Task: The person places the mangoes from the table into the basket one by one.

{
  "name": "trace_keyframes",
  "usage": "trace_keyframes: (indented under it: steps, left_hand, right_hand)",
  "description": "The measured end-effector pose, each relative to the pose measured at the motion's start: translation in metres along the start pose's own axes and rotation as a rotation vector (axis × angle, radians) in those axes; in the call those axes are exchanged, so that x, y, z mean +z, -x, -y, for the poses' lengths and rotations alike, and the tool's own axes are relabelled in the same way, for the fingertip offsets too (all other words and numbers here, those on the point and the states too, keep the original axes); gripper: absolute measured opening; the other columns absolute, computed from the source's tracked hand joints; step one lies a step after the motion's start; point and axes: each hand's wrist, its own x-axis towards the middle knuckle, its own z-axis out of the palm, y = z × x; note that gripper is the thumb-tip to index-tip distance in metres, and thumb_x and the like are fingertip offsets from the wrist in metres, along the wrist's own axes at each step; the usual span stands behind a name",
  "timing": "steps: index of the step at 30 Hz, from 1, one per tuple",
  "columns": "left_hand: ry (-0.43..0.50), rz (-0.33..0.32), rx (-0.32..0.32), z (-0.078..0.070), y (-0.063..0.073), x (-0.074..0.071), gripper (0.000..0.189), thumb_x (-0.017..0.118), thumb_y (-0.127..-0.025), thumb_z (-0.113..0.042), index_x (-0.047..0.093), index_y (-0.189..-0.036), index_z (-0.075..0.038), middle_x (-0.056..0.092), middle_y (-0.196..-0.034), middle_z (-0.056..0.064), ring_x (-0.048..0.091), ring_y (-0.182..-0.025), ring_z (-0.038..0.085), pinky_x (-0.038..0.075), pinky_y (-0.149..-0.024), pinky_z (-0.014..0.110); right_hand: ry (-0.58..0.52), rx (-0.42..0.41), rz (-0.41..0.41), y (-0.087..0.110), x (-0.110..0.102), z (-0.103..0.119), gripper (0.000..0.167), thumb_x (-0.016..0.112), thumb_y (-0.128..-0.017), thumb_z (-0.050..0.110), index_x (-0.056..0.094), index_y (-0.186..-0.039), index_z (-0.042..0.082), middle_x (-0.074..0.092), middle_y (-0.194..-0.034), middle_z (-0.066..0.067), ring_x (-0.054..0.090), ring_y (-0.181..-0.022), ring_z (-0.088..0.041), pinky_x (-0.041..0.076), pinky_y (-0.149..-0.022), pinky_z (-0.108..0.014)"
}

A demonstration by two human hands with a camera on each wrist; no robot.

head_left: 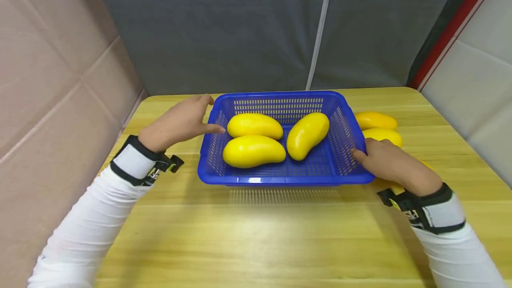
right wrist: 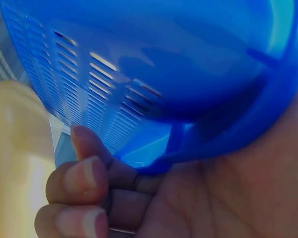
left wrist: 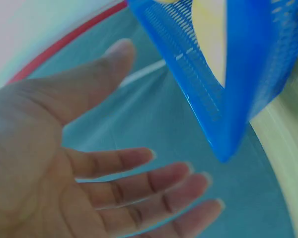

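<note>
A blue slotted plastic basket holds three yellow mangoes: one at the back left, one in front of it and one slanted on the right. My right hand grips the basket's right rim near the front corner, thumb over the inside and fingers curled beneath the rim. At the left rim, my left hand is spread, thumb apart from the fingers. The left wrist view shows that palm holding nothing, with a gap between its fingers and the basket.
More yellow mangoes lie on the wooden table right of the basket, one at the back and another partly behind my right hand. A grey curtain hangs behind; pale walls flank both sides.
</note>
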Motion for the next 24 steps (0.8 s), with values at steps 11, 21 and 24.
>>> trace_keyframes:
  steps: [11, 21, 24]
  left_hand:
    - [0.339, -0.145, -0.239, 0.031, 0.015, 0.051, 0.066, 0.07, -0.08, -0.054, 0.051, -0.109, 0.002, 0.057, -0.081, 0.015, 0.051, -0.061, 0.024, 0.042, -0.05, 0.03]
    - [0.431, -0.208, -0.267, 0.023, 0.014, 0.068, 0.049, 0.072, -0.082, -0.042, 0.051, -0.095, 0.0, 0.053, -0.068, 0.008, 0.049, -0.053, 0.019, 0.038, -0.046, 0.027]
    - [0.47, -0.243, -0.273, 0.018, 0.013, 0.073, 0.037, 0.068, -0.085, -0.032, 0.049, -0.091, -0.001, 0.049, -0.062, 0.006, 0.047, -0.049, 0.018, 0.036, -0.044, 0.025]
  right_hand:
    - [-0.015, 0.0, 0.005, 0.001, 0.001, -0.003, 0.045, 0.042, -0.101, 0.03, 0.05, -0.111, -0.013, 0.056, -0.074, -0.005, 0.054, -0.064, -0.018, 0.045, -0.063, -0.036]
    - [-0.046, -0.014, 0.021, 0.001, 0.003, -0.003, 0.047, 0.042, -0.101, 0.034, 0.051, -0.114, -0.011, 0.056, -0.073, -0.003, 0.053, -0.063, -0.017, 0.042, -0.06, -0.033]
    - [-0.044, -0.013, 0.047, 0.002, 0.003, -0.005, 0.049, 0.043, -0.101, 0.037, 0.052, -0.113, -0.01, 0.054, -0.07, -0.002, 0.051, -0.061, -0.016, 0.04, -0.058, -0.032]
